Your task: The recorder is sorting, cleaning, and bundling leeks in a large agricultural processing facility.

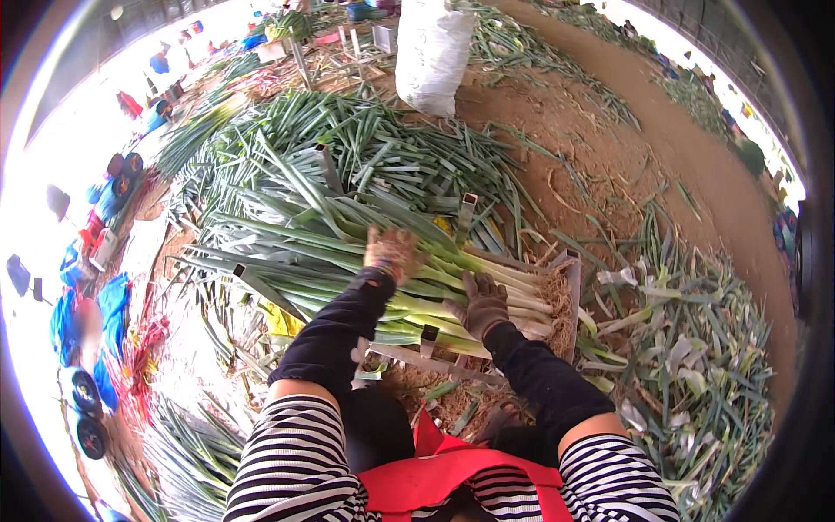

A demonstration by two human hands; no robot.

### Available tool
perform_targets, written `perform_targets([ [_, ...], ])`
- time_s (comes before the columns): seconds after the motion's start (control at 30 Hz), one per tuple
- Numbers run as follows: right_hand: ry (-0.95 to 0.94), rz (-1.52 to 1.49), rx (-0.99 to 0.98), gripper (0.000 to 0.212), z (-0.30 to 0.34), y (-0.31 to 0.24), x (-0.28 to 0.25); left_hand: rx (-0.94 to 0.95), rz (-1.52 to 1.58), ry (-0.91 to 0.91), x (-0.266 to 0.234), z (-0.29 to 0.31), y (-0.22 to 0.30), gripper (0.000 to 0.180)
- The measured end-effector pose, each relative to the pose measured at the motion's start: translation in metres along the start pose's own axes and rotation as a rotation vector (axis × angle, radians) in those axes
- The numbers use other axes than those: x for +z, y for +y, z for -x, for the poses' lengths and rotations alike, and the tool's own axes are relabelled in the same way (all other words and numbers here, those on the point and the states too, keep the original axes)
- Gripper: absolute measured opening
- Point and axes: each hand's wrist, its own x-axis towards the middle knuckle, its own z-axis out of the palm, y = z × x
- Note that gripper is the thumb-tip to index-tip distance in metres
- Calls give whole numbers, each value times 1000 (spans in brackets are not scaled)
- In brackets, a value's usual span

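Observation:
A thick bundle of leeks (435,277) lies side by side in a metal frame with upright posts, white root ends to the right and green leaves to the left. My left hand (394,252) rests on the leeks where the stems turn green, fingers spread. Further right, my right hand (481,304), in a greyish glove, lies with its fingers apart on the pale stems. Neither hand is closed around a stalk. The frame's end plate (573,291) stands beside the hairy roots (557,300). One metal post (428,341) rises near my right wrist.
Cut green leaves (365,143) form a large heap behind the frame. More leaf trimmings (687,374) cover the ground at right. A white sack (433,61) stands at the back. Red strings (143,357) and blue cloth (113,313) lie at left.

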Motion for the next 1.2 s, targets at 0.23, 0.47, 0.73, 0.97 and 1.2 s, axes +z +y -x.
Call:
perform_targets([
  [0.23, 266, 16, -44, 81, -1, 6, 31, -587, 245, 69, -5, 31, -141, 59],
  [0.47, 512, 5, -120, 72, -7, 15, 51, -629, 445, -23, 36, 30, -154, 56],
  [0.73, 680, 45, -222, 69, -22, 29, 58, -168, 597, 735, 1, 115, -148, 39],
  [0.97, 579, 219, -195, 71, -39, 52, 79, -197, 762, -118, 224, 342, -73, 28],
  [1.2, 638, -67, -199, 53, -35, 64, 60, -355, 939, -906, 291, 472, 22, 38],
])
